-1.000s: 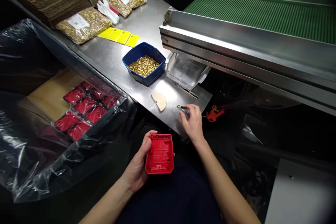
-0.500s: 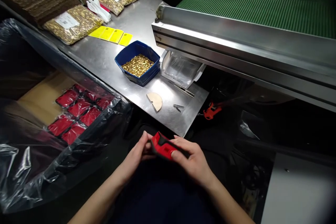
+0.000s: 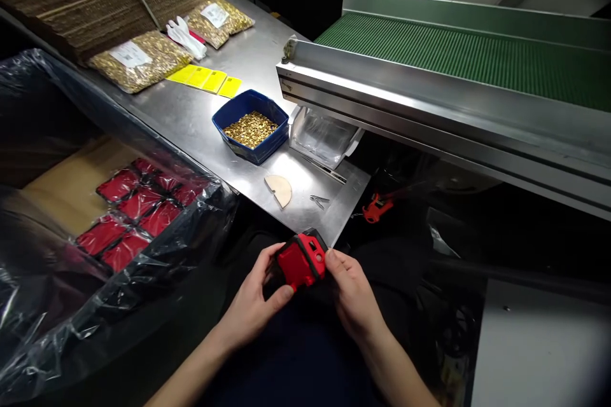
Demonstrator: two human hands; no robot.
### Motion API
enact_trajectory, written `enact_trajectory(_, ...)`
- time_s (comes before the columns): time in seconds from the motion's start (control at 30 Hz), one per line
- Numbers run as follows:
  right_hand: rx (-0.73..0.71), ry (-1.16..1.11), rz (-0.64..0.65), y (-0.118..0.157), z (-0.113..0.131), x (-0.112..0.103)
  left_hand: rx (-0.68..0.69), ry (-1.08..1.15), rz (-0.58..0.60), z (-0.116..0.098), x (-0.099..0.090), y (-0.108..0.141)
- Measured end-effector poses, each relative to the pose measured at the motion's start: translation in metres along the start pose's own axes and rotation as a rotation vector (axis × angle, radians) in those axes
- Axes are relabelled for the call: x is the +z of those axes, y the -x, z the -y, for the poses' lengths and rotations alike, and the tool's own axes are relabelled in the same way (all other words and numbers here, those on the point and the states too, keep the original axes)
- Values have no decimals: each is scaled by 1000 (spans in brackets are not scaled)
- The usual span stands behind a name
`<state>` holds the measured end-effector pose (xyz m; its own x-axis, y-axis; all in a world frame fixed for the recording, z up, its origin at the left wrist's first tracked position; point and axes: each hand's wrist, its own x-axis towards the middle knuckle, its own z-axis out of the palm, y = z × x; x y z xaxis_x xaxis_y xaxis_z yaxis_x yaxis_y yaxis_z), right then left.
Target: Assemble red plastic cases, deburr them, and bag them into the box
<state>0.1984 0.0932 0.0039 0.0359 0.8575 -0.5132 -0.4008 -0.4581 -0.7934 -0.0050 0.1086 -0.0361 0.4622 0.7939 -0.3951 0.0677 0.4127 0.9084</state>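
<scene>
Between my hands, over my lap, is a boxy red and black plastic housing [image 3: 296, 262] with holes in its upturned end. My left hand [image 3: 261, 289] grips its left side, thumb along the lower edge. My right hand [image 3: 351, 286] holds the right end, with the thumb pressed near the holes; its other fingers are mostly hidden behind. Just beyond, on the metal table [image 3: 238, 178], lie a pale half-round disc [image 3: 279, 191] and a small nail clipper-like tool [image 3: 319, 201]. A blue bin [image 3: 260, 156] of small brass-coloured parts stands farther back.
At left, a plastic-lined box [image 3: 143, 117] holds several red and black pieces in clear wrap. A green conveyor [image 3: 429, 57] with a metal side rail runs at right. Bags of brass parts [image 3: 138, 67], yellow labels [image 3: 210, 81], a white glove [image 3: 186, 38] and a clear tray [image 3: 324, 140] surround the bin.
The housing has been turned in my hands, so a broad red face and its holed end now show. My left thumb has come onto its front. The camera view has tilted up somewhat.
</scene>
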Motion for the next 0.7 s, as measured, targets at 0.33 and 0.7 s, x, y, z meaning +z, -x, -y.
enact_trajectory(0.33, 313, 84, -5, 3, -33, 15, -309, 728, 134, -16, 2, 15)
enact_trajectory(0.7, -172, 1143, -55, -79, 10, 32, -384, 1104, -19, 27, -1, 28)
